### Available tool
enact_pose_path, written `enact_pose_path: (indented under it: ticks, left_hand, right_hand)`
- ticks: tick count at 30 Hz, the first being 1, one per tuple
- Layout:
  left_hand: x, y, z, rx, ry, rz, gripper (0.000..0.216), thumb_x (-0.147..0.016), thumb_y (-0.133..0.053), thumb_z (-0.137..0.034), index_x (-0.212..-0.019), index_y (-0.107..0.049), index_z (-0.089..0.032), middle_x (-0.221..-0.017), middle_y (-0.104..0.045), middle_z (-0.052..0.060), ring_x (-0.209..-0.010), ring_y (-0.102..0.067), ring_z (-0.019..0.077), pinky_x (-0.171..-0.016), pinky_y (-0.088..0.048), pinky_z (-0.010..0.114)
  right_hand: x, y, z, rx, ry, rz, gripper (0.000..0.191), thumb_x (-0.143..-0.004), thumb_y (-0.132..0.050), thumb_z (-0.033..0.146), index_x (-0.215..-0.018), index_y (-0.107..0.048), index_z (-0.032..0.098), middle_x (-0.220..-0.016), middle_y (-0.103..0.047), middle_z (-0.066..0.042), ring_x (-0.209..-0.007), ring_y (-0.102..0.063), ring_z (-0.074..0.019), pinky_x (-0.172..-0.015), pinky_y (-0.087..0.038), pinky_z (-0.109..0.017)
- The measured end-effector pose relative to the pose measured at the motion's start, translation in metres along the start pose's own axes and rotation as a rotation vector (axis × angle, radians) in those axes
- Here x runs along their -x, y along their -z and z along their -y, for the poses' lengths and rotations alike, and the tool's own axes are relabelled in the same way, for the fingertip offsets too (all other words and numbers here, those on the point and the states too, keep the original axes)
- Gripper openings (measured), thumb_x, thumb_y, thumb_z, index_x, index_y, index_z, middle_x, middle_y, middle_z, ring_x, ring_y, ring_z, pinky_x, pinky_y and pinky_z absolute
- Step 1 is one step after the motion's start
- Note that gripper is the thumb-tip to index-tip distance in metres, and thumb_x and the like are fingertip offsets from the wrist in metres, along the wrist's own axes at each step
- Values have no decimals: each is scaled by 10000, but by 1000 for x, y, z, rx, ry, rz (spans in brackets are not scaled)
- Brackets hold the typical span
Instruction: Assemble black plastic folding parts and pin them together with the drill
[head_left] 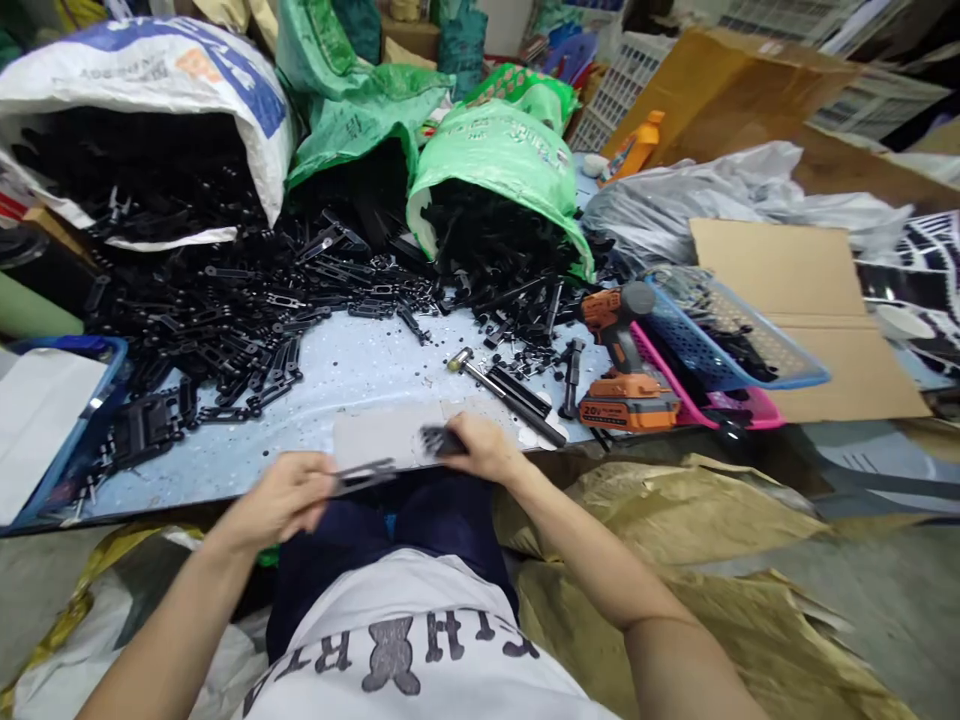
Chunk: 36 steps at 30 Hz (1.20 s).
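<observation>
My left hand (289, 492) is closed on a slotted black bracket (364, 474), which sticks out to the right over the table's front edge. A short, dark plastic part (441, 440) sits in my closed right hand (478, 447), its far end blurred. The two held parts are apart from each other. Behind them, a pale board (382, 430) lies on the blue tabletop (360, 360). A hammer (506, 395) with a dark handle lies to the right, beyond my right hand. A big heap of similar black parts (225, 320) covers the table's left side.
An orange cordless drill (621, 350) stands at the right beside a blue basket (780, 355) and a pink tray (761, 408). Bags spill black parts at the back: a white sack (172, 80) and a green bag (499, 150). Flattened cardboard (780, 270) lies farther right.
</observation>
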<state>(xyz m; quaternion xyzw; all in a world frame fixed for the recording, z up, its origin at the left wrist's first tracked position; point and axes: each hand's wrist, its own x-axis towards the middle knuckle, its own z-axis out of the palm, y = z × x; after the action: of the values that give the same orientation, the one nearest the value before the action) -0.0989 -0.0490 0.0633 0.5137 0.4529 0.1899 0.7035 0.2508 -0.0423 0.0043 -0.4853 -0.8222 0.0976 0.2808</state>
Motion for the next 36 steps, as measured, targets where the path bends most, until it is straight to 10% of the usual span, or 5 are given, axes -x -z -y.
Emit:
enact_pose_path:
  ticks: [4,12,18,24,36]
  left_hand:
    - [9,1,0,-57,-12,-115,399,-721,-629,-531,-804,-539,-151,-410,-542,-27,-236,-330,33,-280,-197,126]
    - [-66,-101,0,-115,-87,157,417,-759,-584,-477,-972,-566,-119,-627,-643,41,-422,-537,93,-405,-391,191]
    - [-82,-61,17,-421,-320,-248,569,-764,-564,-436,-1260,-459,-177,-1128,-598,121,-957,-599,204,-727,-501,316]
    - [-102,16,33,-692,-299,-594,486,-792,-502,-441,-1161,-534,-127,-1072,-600,126,-952,-582,219,-781,-483,336]
    - [-181,104,-52,-1421,-133,-842,311,-842,-319,-57,-1028,-567,-35,-1270,-453,243,-1220,-346,314,-966,-258,477]
  right_hand:
    - [11,24,-5,-352,-512,-210,434,-802,-491,583,-923,-522,168,-733,-561,-32,-579,-530,-146,-525,-443,-280]
    - [5,26,65,-1029,-469,166,524,-590,-777,385,-965,-496,153,-732,-630,-24,-675,-598,-152,-615,-496,-284]
    - [43,175,-48,51,-767,-1013,334,-652,-716,344,-864,-505,197,-846,-610,-69,-758,-594,-188,-723,-476,-380]
    - [78,281,-175,299,-1098,-1031,374,-512,-791,445,-778,-581,287,-1036,-623,-162,-1052,-537,-379,-884,-370,-562]
    - [-36,75,-34,-152,-455,-301,685,-643,-685,582,-1160,-483,181,-839,-632,-67,-744,-620,-233,-692,-510,-419]
